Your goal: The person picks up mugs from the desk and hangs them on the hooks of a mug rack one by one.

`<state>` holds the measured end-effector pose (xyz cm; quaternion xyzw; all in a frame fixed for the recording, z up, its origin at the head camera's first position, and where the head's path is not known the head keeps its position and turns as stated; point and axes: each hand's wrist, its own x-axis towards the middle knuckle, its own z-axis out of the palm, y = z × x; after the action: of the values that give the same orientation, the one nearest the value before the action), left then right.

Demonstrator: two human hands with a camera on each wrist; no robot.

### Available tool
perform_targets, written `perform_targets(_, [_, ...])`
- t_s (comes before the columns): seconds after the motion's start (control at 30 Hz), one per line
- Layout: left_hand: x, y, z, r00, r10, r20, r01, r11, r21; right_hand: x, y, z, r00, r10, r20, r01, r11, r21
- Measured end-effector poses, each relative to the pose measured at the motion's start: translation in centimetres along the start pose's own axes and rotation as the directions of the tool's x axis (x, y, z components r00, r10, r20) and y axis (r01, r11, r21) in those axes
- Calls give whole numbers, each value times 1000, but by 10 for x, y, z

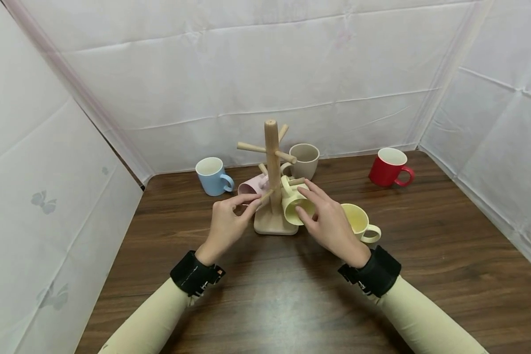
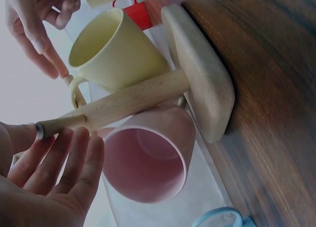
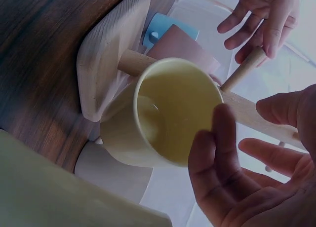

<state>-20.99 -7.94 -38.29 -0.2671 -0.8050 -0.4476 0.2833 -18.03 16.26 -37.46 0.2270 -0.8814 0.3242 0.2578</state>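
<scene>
A wooden mug tree [image 1: 271, 147] stands on the table. My left hand [image 1: 230, 221] pinches the end of one of its lower front pegs [image 2: 64, 124] between thumb and fingers. A pale yellow mug [image 3: 168, 118] hangs by its handle from another lower peg, its mouth tilted toward me. Around it is my right hand [image 1: 332, 228], fingers spread, with fingertips [image 3: 224, 118] right at the rim. Behind the left hand a pink mug [image 2: 148, 158] hangs on the tree, partly covered in the head view.
A second yellow mug [image 1: 356, 219] stands behind my right wrist, partly hidden. A light blue mug [image 1: 212, 182] is at the back left, a beige mug [image 1: 305, 162] behind the tree, a red mug [image 1: 382, 169] at the back right. White sheeting [image 1: 265, 73] encloses the table.
</scene>
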Motion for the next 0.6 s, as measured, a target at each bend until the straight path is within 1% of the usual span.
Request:
perform_targets(0.1, [-1,1,2,1000,10,-29,-9,1000,20,-1,-1,1,1000,-3,13,3,1000,-4])
perform_targets(0.23, [-1,4,4,997,39,-70,-36,998,54,0,-3,2,999,-16,38,16,1000,9])
perform_targets(0.33, [-2,7,8,994,54,-91,-49,997,58,0,-3,2,998,-19,59,18,1000,11])
perform_targets(0.43, [-3,12,13,993,52,-104,-47,998,48,0,-2,3,997,-13,74,12,1000,5])
perform_targets(0.6, [-6,18,20,991,50,-126,-46,998,35,2,0,4,998,-12,68,12,1000,-4])
